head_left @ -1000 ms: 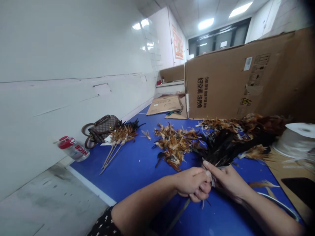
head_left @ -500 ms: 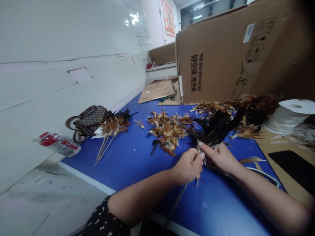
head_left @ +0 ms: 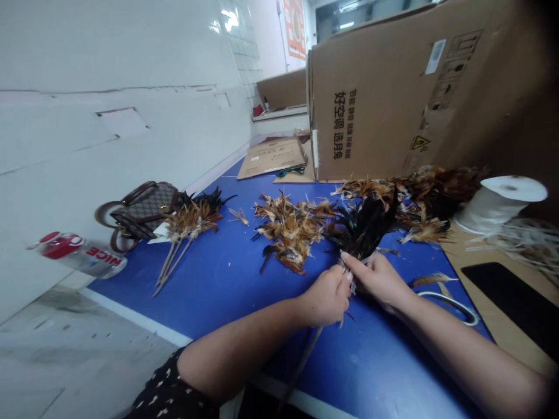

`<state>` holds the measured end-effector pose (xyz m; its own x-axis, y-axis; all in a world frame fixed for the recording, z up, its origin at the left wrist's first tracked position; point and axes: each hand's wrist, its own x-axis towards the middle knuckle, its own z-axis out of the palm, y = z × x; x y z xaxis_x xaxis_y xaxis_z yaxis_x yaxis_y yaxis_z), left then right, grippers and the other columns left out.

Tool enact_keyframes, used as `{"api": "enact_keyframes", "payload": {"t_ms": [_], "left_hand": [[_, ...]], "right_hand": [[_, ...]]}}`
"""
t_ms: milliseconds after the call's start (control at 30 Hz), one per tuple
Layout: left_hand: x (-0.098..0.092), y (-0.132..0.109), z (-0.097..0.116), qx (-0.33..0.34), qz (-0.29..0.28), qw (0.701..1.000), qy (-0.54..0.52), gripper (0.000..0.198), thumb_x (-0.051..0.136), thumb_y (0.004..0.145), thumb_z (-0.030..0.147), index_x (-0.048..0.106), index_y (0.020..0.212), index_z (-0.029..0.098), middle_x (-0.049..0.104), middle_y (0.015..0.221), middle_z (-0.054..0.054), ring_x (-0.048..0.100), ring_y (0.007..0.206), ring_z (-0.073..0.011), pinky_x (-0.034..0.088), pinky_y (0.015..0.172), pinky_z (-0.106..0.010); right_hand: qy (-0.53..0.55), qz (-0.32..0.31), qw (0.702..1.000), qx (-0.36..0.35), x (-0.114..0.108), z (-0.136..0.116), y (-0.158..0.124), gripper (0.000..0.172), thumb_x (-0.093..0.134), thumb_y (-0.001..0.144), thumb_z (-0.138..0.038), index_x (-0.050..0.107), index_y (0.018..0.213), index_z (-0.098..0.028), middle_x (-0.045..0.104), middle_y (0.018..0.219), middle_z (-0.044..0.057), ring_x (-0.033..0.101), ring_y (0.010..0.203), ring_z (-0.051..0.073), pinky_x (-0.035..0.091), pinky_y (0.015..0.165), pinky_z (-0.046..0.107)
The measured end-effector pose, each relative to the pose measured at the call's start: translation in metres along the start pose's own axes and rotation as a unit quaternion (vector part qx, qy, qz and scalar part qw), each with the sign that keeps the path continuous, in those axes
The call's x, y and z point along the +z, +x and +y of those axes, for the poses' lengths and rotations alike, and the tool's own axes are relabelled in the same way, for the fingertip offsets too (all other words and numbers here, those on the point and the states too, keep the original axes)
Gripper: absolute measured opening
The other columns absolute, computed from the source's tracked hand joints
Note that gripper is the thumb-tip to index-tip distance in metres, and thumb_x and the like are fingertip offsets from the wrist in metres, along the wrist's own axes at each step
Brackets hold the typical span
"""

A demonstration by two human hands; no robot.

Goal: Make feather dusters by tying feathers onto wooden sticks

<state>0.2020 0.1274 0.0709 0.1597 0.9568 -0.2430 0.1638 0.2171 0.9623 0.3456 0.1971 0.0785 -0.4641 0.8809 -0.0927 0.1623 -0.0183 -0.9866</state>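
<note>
Black feathers (head_left: 361,228) fan upward from a bundle that both hands grip at its base. My left hand (head_left: 325,297) is closed around the lower end, where a thin stick (head_left: 305,356) runs down toward me. My right hand (head_left: 384,280) pinches the quills just above, its thumb pressed against my left fingers. What lies between the fingertips is partly hidden. Beyond the hands, brown feathers (head_left: 290,230) lie in a loose heap on the blue table (head_left: 244,302). Several finished-looking feather sticks (head_left: 192,221) rest to the left, their bare ends toward me.
A handbag (head_left: 146,206) and a plastic bottle (head_left: 82,254) stand at the left edge. A large cardboard box (head_left: 384,116) rises behind the feathers. On the right are a ribbon spool (head_left: 498,203), a black phone-like slab (head_left: 510,297) and a pale ring (head_left: 458,308).
The black feathers have swung more upright and closer together between my hands. Both hands keep their grip. The whole view has shifted slightly, so things appear farther left.
</note>
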Motion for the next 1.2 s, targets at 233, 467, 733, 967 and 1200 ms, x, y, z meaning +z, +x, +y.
{"api": "enact_keyframes", "payload": {"t_ms": [233,467,733,967,1200], "left_hand": [[-0.004,0.002,0.006,-0.003,0.025,1.000,0.016,0.025,0.050,0.108,0.041,0.042,0.093,0.023,0.048,0.070,0.005,0.046,0.050,-0.0078,0.036,0.046,-0.021],[-0.011,0.006,-0.001,0.008,0.037,0.999,0.017,0.026,0.047,0.110,0.046,0.044,0.098,0.023,0.048,0.067,0.005,0.046,0.047,-0.0097,0.038,0.046,-0.023],[-0.015,0.009,-0.006,0.053,0.025,0.995,0.083,0.029,0.047,0.110,0.047,0.053,0.102,0.020,0.056,0.073,0.001,0.056,0.062,-0.0132,0.049,0.060,-0.025],[-0.015,0.003,-0.002,0.088,0.036,0.989,0.115,0.031,0.054,0.107,0.044,0.063,0.114,0.015,0.074,0.091,-0.009,0.072,0.087,-0.0208,0.059,0.088,-0.035],[-0.019,-0.001,0.001,0.100,0.040,0.981,0.163,0.029,0.056,0.104,0.040,0.064,0.117,0.015,0.076,0.100,-0.012,0.073,0.099,-0.0240,0.058,0.095,-0.037]], "right_hand": [[0.201,-0.101,0.972,0.062,-0.011,0.001,0.004,0.065,0.090,0.079,-0.068,0.047,0.062,-0.022,0.037,0.054,-0.007,0.027,0.049,0.007,0.020,0.046,0.024],[0.284,-0.164,0.944,0.040,-0.023,0.006,0.006,0.039,0.094,0.081,-0.042,0.064,0.072,-0.019,0.052,0.065,-0.001,0.042,0.057,0.012,0.042,0.055,0.029],[0.203,-0.197,0.959,-0.006,-0.022,0.013,0.009,0.047,0.089,0.089,-0.054,0.067,0.067,-0.018,0.054,0.057,-0.001,0.053,0.057,0.014,0.045,0.059,0.030],[0.160,-0.140,0.977,-0.017,-0.016,0.017,0.007,0.051,0.088,0.087,-0.061,0.061,0.072,-0.021,0.054,0.057,-0.003,0.050,0.052,0.013,0.041,0.053,0.029],[0.132,-0.115,0.985,-0.013,-0.016,0.020,0.006,0.057,0.087,0.086,-0.066,0.057,0.071,-0.021,0.053,0.056,-0.003,0.045,0.053,0.011,0.038,0.052,0.027]]}}
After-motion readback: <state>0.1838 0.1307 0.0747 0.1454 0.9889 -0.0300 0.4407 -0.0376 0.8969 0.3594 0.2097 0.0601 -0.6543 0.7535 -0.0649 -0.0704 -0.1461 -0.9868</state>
